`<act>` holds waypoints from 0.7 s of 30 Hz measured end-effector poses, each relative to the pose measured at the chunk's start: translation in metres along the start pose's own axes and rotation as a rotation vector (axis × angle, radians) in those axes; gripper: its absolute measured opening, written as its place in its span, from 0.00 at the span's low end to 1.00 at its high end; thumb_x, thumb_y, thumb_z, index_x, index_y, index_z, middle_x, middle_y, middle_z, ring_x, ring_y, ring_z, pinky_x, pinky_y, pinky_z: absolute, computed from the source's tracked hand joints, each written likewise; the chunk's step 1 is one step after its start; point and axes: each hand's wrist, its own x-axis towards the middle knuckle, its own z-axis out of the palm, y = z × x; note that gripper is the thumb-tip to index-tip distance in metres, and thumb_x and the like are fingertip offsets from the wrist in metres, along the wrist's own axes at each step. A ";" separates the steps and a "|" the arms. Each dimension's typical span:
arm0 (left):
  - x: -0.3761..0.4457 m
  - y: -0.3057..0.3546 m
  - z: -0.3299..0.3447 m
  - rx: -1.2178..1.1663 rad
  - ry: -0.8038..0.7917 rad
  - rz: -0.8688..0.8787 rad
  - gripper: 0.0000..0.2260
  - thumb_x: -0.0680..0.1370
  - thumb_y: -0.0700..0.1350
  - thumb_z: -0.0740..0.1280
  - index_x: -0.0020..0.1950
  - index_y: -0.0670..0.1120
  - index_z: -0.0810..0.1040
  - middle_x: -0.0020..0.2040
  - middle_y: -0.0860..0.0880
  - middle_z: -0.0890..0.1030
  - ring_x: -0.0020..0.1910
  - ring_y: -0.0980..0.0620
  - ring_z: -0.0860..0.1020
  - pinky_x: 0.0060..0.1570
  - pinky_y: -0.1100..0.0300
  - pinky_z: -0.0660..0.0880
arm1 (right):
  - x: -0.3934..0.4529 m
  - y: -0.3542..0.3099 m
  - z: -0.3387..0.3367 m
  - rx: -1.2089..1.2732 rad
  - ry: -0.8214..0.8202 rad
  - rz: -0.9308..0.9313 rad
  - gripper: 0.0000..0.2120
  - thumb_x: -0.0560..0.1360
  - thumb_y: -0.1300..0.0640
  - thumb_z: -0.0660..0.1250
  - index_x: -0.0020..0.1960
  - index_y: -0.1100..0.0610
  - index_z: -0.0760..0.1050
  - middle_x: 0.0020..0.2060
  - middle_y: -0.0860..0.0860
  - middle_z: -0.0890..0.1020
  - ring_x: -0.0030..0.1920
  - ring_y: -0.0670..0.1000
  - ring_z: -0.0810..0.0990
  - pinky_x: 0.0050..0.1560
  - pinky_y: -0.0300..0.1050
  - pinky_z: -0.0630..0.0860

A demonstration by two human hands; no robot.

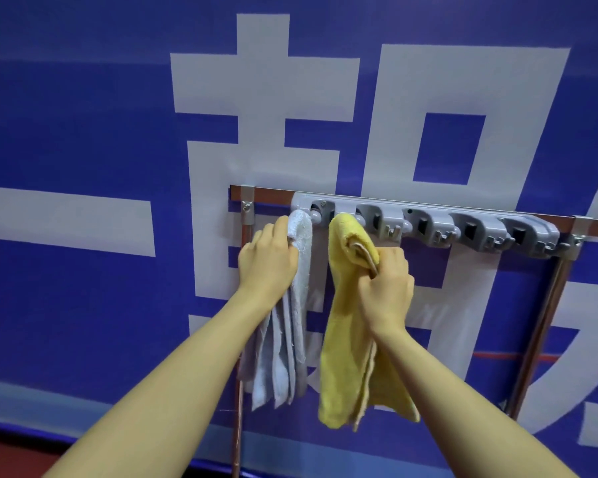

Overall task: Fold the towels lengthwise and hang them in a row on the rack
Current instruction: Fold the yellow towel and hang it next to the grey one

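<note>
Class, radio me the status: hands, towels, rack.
Left hand grips white towel. Right hand grips yellow towel. Both hang on rack. Nothing blocking.

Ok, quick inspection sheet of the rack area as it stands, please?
Surface: grey holder rack on a metal frame; the three slots on the right hold nothing.
Job's things: white towel hangs at the leftmost slot; yellow towel hangs at the second slot, both folded narrow.
Clutter: nothing seen.
Hands: left hand grips the white towel near its top; right hand grips the yellow towel's fold.
Cables: nothing seen.
Surroundings: blue banner with large pale characters behind; red floor below.
</note>
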 end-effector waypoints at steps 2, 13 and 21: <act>-0.002 0.002 -0.003 0.015 0.010 0.030 0.18 0.78 0.41 0.60 0.67 0.41 0.69 0.49 0.40 0.79 0.48 0.39 0.77 0.39 0.51 0.69 | -0.001 0.001 -0.001 -0.037 -0.010 -0.023 0.09 0.68 0.72 0.61 0.44 0.62 0.72 0.47 0.56 0.74 0.45 0.58 0.72 0.44 0.48 0.62; -0.001 0.007 -0.009 -0.061 -0.029 0.058 0.15 0.82 0.48 0.54 0.66 0.43 0.68 0.48 0.42 0.81 0.48 0.37 0.78 0.43 0.51 0.71 | -0.029 -0.009 0.009 0.299 -0.209 0.077 0.05 0.79 0.50 0.61 0.53 0.48 0.74 0.41 0.43 0.79 0.44 0.50 0.77 0.47 0.51 0.74; -0.006 0.004 -0.004 -0.108 0.025 0.108 0.20 0.79 0.47 0.61 0.70 0.42 0.66 0.66 0.43 0.72 0.64 0.44 0.72 0.60 0.50 0.70 | -0.014 -0.016 0.007 0.430 -0.111 0.029 0.13 0.80 0.49 0.61 0.62 0.49 0.76 0.54 0.42 0.79 0.53 0.46 0.79 0.55 0.53 0.76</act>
